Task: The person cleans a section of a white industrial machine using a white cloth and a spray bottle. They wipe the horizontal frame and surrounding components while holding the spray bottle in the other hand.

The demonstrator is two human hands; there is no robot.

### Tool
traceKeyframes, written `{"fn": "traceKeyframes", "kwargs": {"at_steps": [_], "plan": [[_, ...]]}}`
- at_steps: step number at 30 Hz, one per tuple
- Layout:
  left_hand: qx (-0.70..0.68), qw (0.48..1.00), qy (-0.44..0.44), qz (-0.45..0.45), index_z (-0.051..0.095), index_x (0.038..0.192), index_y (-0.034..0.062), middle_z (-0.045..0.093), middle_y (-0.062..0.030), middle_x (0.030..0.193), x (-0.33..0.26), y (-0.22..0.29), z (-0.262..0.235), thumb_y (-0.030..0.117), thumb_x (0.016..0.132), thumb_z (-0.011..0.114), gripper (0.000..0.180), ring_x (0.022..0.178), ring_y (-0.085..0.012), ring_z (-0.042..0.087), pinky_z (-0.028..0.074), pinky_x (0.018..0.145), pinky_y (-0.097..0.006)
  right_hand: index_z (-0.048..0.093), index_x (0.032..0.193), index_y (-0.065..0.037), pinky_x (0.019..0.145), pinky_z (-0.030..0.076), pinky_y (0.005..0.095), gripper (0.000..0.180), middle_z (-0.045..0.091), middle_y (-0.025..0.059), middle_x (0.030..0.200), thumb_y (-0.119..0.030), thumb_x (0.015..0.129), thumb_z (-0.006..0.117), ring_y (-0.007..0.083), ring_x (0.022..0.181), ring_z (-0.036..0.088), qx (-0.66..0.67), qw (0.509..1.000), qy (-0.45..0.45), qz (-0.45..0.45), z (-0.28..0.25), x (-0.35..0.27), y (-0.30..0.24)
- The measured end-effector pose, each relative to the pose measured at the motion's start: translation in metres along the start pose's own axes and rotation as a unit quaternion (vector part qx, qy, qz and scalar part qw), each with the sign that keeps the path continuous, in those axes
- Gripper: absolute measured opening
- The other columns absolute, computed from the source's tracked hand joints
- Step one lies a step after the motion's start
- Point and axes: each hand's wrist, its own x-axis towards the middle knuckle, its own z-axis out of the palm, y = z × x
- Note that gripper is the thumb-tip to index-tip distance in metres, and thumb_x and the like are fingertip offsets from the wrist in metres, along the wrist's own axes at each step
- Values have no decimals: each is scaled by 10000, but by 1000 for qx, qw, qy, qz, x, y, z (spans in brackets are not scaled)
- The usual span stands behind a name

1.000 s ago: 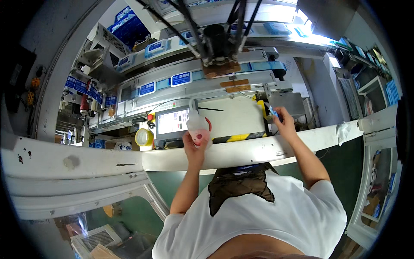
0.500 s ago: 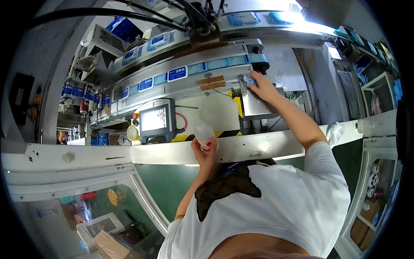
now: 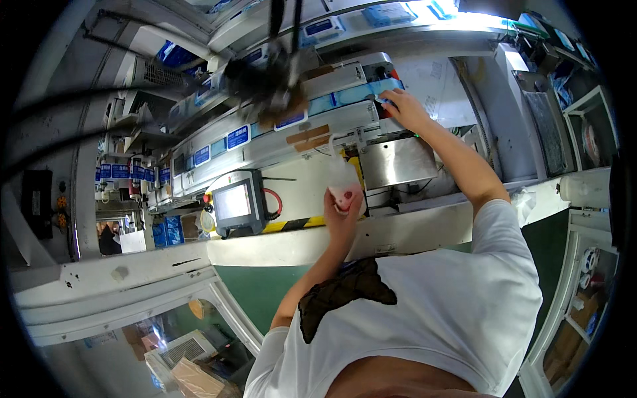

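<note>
- Right hand (image 3: 409,111) has shifted farther out, past the metal box (image 3: 397,163) to the end of the blue belt (image 3: 350,96). Bottle (image 3: 342,176) has come right, away from the touchscreen (image 3: 232,201). Dark overhead mechanism (image 3: 265,83) has swung left.

- Left hand?

- Left hand (image 3: 342,215) is curled round the bottle's lower part. Bottle is whitish, pink low down, bent spout up. Sits just left of the metal box, beyond the white rail (image 3: 285,251). Base is behind the fingers, so can't tell if it touches anything below.

- And the right grip?

- Fingers bent, tips at the belt end. Can't tell if they pinch anything; too small, and the fingers cover the spot.

- Anything else obscured?

- Mechanism is motion-blurred and hides a stretch of belt. One blue-and-white card (image 3: 292,121) is partly covered by it; another (image 3: 238,136) shows fully, farther left. Mechanism's rods get cut off at the top and left.
</note>
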Motion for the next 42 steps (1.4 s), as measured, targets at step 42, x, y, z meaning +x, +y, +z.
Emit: {"fn": "traceKeyframes", "kwargs": {"at_steps": [42], "plan": [[160,986,-16,36,518,1126,1,611,-144,1020,107,4,106,286,766,751,515,920,-230,591,463,806,-331,682,1027,-68,655,492,313,230,679,114,803,-217,871,602,194,720,637,329,882,126,314,34,-47,78]]}}
